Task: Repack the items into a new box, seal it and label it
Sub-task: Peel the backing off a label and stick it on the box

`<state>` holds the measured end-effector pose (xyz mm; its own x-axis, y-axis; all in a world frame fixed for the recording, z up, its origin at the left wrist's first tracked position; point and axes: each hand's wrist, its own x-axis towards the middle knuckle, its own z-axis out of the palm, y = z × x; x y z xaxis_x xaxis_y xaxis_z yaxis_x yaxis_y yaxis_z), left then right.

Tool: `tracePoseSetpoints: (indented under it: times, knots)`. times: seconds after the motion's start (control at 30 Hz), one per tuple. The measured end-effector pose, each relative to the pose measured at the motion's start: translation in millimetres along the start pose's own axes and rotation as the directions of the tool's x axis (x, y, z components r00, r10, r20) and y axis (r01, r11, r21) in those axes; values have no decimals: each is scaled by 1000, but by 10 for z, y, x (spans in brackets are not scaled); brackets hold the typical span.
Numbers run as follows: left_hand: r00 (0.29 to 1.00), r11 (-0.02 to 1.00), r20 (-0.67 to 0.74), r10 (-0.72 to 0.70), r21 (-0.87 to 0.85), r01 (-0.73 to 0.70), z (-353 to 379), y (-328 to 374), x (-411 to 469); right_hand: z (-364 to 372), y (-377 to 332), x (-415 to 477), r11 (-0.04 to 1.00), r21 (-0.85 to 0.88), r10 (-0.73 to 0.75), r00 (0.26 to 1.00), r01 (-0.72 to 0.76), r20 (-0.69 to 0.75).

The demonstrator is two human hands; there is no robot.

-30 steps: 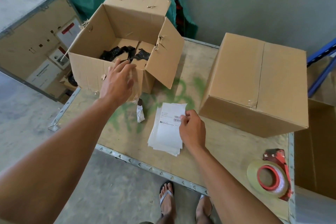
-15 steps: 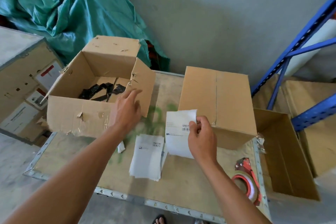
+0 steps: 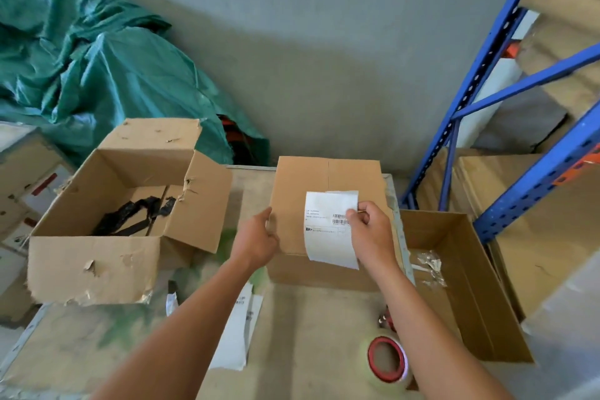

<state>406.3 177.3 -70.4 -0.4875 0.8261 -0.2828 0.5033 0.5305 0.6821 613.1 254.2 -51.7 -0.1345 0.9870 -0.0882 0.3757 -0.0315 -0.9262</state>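
- The label (image 3: 328,230) hung pinched by its right edge in my right hand (image 3: 370,234), over the closed box (image 3: 324,178).
- My left hand (image 3: 256,240) gripped that box's left edge.
- The tape roll (image 3: 388,364) lay behind my right hand, toward me.

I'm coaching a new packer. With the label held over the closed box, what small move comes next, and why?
Probably lower the label flat onto the closed box's top and smooth it down. The right hand pinches it just above that top, its lower part hanging loose, while the left hand holds the box's left edge.
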Motion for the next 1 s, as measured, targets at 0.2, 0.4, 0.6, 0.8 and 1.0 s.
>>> tracePoseSetpoints:
  times: [0.2,0.4,0.6,0.8,1.0]
  knots:
    - [997,997,-23,-79,-5,79,5,-17,-62,-25,-107,54,998,56,8,997,-12,71]
    - [999,999,26,-34,-11,34,-54,50,-63,-73,-301,58,997,80,-31,995,23,99]
    - [1000,989,-17,19,-150,-21,-198,269,-113,16,-439,2,995,96,-30,989,16,142]
    - [991,769,-30,134,-628,-123,-436,476,-204,152,-490,-18,995,95,-26,984,9,174]
    - [975,814,-83,208,-538,-219,-658,546,-76,117,-720,22,972,235,-44,969,-15,244]
